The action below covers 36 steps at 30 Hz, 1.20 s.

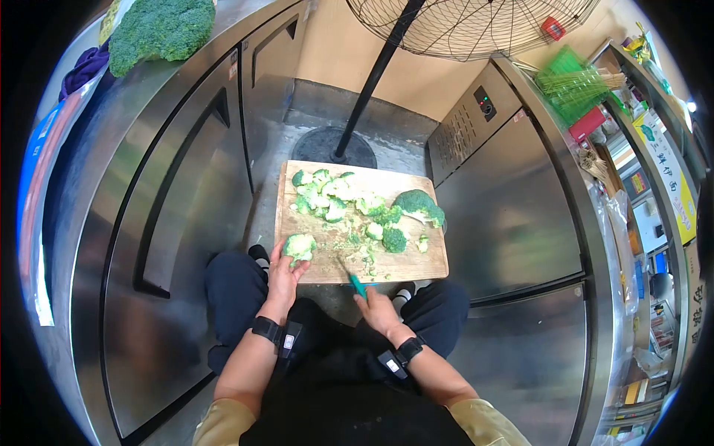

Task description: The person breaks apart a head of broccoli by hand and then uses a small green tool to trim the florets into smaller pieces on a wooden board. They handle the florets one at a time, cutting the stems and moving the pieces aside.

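Note:
A wooden cutting board (327,271) lies in front of my knees. My left hand (282,279) grips a broccoli piece (300,247), its pale cut side facing up, at the board's near left corner. In my right hand (378,311) is a knife (358,284) with a green handle; its blade points over the board's near edge and shows only faintly. Cut florets (320,195) are heaped at the far left of the board. Toward the right lie a large broccoli head (419,206) and a smaller floret (394,239), with green crumbs scattered between.
Steel cabinets (513,193) stand close on both sides. Behind the board rises a fan on a black pole (379,74) with a round base (327,145). Another broccoli head (163,33) sits on the left counter. Shelves with packages (654,186) line the right.

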Each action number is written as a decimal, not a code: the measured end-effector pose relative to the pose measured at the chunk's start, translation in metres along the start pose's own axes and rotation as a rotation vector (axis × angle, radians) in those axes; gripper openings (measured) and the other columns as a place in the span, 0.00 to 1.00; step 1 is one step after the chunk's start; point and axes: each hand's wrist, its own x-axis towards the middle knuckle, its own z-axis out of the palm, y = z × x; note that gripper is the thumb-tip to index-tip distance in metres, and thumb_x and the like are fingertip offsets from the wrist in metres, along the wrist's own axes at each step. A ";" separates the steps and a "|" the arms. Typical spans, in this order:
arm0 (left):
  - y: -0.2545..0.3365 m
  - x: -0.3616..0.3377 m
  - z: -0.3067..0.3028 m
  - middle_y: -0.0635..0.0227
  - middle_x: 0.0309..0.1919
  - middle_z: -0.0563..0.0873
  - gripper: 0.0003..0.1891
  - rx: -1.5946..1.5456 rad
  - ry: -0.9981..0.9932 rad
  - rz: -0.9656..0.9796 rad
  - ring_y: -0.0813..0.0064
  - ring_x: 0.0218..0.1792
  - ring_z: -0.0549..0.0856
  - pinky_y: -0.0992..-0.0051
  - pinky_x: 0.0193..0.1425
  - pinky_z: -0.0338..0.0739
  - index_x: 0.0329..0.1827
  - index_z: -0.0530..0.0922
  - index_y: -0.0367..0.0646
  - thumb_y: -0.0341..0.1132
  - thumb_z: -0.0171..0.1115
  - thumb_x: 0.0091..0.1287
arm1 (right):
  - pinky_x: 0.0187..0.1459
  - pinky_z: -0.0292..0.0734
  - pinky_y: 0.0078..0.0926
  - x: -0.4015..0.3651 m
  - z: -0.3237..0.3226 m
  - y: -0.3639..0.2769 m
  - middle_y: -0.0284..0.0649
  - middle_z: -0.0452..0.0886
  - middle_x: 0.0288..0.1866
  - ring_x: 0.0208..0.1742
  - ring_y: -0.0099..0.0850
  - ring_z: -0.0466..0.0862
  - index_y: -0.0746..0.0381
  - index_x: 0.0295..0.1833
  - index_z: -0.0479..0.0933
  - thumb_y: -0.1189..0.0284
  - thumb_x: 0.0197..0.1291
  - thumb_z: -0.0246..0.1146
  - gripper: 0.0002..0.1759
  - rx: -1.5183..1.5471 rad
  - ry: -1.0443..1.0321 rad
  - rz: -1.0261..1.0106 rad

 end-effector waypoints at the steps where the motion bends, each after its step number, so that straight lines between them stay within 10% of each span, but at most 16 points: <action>1: 0.001 0.000 0.000 0.58 0.54 0.76 0.21 -0.029 -0.012 -0.021 0.65 0.47 0.81 0.67 0.52 0.79 0.65 0.63 0.42 0.31 0.46 0.68 | 0.33 0.73 0.46 -0.001 0.010 0.008 0.56 0.79 0.28 0.32 0.51 0.79 0.67 0.47 0.69 0.61 0.65 0.56 0.18 0.053 -0.020 0.042; 4: -0.001 0.004 -0.010 0.56 0.52 0.78 0.20 -0.154 -0.068 -0.123 0.63 0.48 0.81 0.67 0.54 0.78 0.63 0.65 0.39 0.33 0.47 0.68 | 0.21 0.72 0.24 -0.001 -0.005 -0.028 0.37 0.77 0.21 0.20 0.24 0.78 0.65 0.44 0.69 0.62 0.65 0.59 0.16 0.380 -0.151 0.248; 17: -0.001 -0.006 -0.012 0.53 0.46 0.81 0.28 0.255 -0.445 -0.472 0.69 0.42 0.83 0.71 0.48 0.79 0.60 0.68 0.34 0.52 0.39 0.73 | 0.20 0.67 0.14 0.066 -0.024 -0.080 0.28 0.74 0.26 0.19 0.16 0.72 0.61 0.61 0.67 0.77 0.59 0.65 0.25 1.115 -0.092 0.102; 20: 0.006 -0.022 0.015 0.59 0.46 0.80 0.21 0.351 -0.127 -0.265 0.70 0.39 0.83 0.75 0.45 0.79 0.59 0.71 0.38 0.45 0.46 0.74 | 0.19 0.67 0.15 0.070 -0.021 -0.077 0.29 0.74 0.25 0.18 0.17 0.72 0.62 0.57 0.69 0.77 0.59 0.65 0.21 1.120 -0.039 0.174; 29: 0.006 0.004 0.020 0.63 0.49 0.77 0.16 0.952 -0.154 0.648 0.70 0.45 0.80 0.77 0.42 0.75 0.46 0.78 0.41 0.21 0.65 0.53 | 0.20 0.68 0.20 0.072 -0.024 -0.084 0.31 0.74 0.24 0.18 0.20 0.73 0.62 0.53 0.68 0.70 0.64 0.61 0.15 0.867 0.109 0.073; 36: -0.005 0.008 0.010 0.62 0.43 0.76 0.15 1.099 0.055 0.620 0.65 0.47 0.78 0.74 0.47 0.73 0.42 0.78 0.43 0.21 0.67 0.51 | 0.24 0.73 0.26 0.029 -0.024 -0.066 0.39 0.76 0.25 0.20 0.28 0.78 0.64 0.56 0.64 0.63 0.71 0.49 0.17 0.430 -0.101 0.042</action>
